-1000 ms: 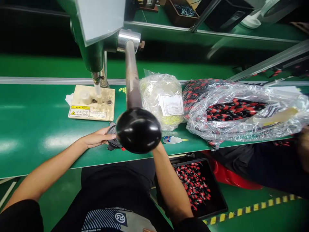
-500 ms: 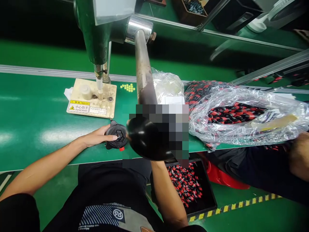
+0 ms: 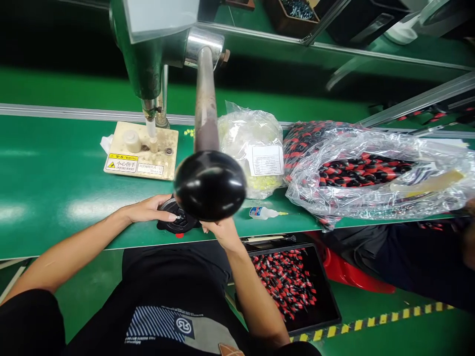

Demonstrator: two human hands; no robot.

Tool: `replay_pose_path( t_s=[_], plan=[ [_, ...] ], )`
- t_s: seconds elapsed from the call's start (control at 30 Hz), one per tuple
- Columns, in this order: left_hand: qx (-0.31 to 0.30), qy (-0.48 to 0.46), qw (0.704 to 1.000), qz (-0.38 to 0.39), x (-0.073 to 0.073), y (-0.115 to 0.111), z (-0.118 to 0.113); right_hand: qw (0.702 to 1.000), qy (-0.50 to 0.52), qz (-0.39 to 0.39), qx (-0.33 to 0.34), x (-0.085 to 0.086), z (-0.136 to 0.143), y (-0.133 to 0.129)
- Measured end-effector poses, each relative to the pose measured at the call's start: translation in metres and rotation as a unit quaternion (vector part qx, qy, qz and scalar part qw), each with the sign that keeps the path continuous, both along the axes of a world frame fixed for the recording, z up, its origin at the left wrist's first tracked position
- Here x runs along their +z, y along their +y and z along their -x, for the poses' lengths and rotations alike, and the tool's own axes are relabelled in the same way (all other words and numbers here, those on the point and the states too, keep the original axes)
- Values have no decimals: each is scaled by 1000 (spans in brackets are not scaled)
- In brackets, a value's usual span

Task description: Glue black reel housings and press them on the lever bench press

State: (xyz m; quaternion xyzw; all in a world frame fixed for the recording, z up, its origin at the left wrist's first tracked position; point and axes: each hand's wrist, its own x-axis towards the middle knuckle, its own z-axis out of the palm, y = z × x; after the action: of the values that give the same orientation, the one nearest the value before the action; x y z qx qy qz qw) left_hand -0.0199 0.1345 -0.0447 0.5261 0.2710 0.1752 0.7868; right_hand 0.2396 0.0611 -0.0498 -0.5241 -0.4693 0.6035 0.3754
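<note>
The green table (image 3: 74, 188) spans the work area. The press (image 3: 139, 64) stands on it — its black lever knob (image 3: 210, 185) is the centre for all clock directions; press body at 11 o'clock. Large clear bag (image 3: 352, 205): 3 o'clock, open, filled with red-and-black pieces. Black tray (image 3: 322, 314): 5 o'clock, below table level, holding similar pieces. Labelled bag (image 3: 237, 153): 2 o'clock. Left grip (image 3: 152, 210): 8 o'clock, clamped on the black round part (image 3: 181, 225), thumb over its face. Right grip (image 3: 222, 232): 5 o'clock, fingers partly hidden — closure and contact cannot be determined. Black round part: 8 o'clock, near the table's front edge. 1 bottle (image 3: 261, 212): lying at 4 o'clock. Yellow pieces (image 3: 189, 132): 11 o'clock.
</note>
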Motion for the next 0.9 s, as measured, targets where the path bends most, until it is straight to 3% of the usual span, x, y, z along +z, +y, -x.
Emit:
replay_pose_path(
  t_s=[0.1, 0.23, 0.33, 0.43, 0.5, 0.6, 0.67, 0.73, 0.9],
  plan=[
    [39, 48, 998, -14, 6, -8, -8, 998, 3, -31, -54, -5, 11, -7],
    [212, 145, 961, -99, 17, -43, -28, 993, 1, -62, -104, -12, 17, -15],
    [280, 174, 930, -165, 22, -68, -30, 995, 1, -77, -61, -19, 12, -16],
    [352, 198, 889, -214, 34, -66, -5, 996, 36, -81, -16, -26, 7, -14],
    [423, 225, 838, -261, 49, -47, 24, 995, 53, -80, -22, -28, 6, -11],
    [479, 233, 780, -328, 74, 2, 69, 994, 31, -87, -50, -30, 9, -10],
    [470, 228, 786, -331, 85, 38, 89, 994, 10, -94, -59, -31, 12, -10],
    [434, 224, 811, -322, 89, 71, 97, 993, -5, -100, -59, -32, 14, -10],
    [359, 196, 868, -281, 78, 120, 87, 991, -41, -108, -66, -31, 13, -12]
  ],
)
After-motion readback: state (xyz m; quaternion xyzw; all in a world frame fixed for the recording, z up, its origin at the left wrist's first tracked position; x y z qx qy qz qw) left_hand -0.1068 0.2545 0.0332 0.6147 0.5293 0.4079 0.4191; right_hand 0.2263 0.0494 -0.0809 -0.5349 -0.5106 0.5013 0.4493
